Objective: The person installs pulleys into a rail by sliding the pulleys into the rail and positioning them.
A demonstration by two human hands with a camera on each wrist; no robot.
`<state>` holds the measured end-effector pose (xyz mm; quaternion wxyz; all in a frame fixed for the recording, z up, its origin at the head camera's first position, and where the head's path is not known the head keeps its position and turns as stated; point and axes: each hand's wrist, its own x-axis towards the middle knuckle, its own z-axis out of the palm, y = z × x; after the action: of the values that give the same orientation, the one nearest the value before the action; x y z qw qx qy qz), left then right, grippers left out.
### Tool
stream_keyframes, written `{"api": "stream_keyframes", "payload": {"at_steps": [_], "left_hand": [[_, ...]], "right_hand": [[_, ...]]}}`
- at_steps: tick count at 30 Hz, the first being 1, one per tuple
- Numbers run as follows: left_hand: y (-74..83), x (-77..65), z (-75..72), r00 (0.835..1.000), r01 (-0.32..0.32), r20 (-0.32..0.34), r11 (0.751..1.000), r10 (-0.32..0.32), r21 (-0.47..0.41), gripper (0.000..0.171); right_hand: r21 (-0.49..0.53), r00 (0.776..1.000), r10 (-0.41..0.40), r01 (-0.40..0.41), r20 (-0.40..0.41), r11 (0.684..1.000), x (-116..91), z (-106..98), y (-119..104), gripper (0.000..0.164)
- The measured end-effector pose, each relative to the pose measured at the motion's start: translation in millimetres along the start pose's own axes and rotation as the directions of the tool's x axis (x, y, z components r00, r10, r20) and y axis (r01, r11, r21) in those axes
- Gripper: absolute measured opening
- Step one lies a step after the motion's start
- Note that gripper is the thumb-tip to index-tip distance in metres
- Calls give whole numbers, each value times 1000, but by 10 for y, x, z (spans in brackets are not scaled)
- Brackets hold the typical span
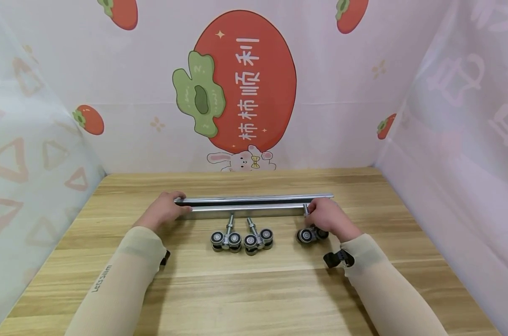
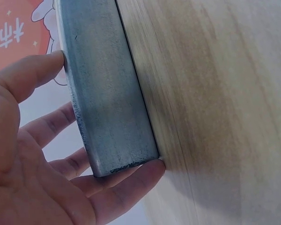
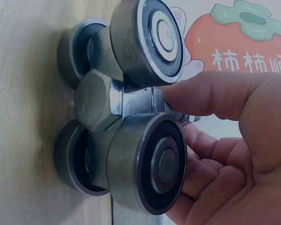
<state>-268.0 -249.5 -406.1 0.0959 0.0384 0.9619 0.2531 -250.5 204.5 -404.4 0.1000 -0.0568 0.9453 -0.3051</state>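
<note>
A long silver metal rail [image 1: 245, 212] with a dark lengthwise slot lies across the far part of the table. My left hand [image 1: 165, 207] grips its left end; in the left wrist view the thumb touches one long edge of the rail [image 2: 103, 89] and the fingers reach around the end. My right hand [image 1: 328, 215] pinches a wheeled roller [image 1: 306, 234] by its bolt, near the rail's right part. The right wrist view shows this roller [image 3: 143, 164] with black-centred wheels and a hex bolt head, close over the table. The right hand's fingers partly hide its bolt shaft.
Two more wheeled rollers, a left one [image 1: 226, 241] and a right one [image 1: 258, 241], rest in front of the rail, bolts pointing toward it. Printed cloth [image 1: 329, 93] walls the table [image 1: 245, 294] at the back and both sides.
</note>
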Motion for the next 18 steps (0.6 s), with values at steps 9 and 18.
{"api": "stream_keyframes", "payload": {"at_steps": [9,18], "left_hand": [[0,-6,7,1000,22,10,1000,-22,-3,63],[2,-14,3,1000,24,12,1000,-24,-8,63]], "right_hand": [[1,998,-27,27,-50,1000,-15,-25,23,18],[-31,993,-55,52,-104,998,-47,-53,50,23]]}}
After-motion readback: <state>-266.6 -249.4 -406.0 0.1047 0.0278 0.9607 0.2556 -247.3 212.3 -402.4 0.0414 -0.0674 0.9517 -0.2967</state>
